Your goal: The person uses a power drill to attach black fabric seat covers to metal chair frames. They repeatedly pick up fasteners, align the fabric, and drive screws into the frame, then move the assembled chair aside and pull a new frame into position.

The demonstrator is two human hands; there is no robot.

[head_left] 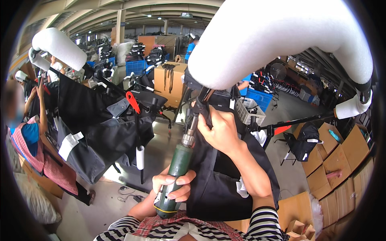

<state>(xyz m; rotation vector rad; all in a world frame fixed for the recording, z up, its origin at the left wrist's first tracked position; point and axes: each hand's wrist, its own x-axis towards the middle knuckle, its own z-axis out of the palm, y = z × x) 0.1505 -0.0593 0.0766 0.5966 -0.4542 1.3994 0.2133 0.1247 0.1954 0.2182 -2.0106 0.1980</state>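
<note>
two hands (173, 185) (219, 130) steady a green power screwdriver (177, 168), seemingly against black fabric (219, 180).

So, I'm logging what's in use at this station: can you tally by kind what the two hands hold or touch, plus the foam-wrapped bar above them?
Green electric screwdriver, gripped by the left hand: 1
Black fabric seat, held near its top by the right hand: 1
White foam-wrapped handlebar overhead: 1
Total: 3
</note>
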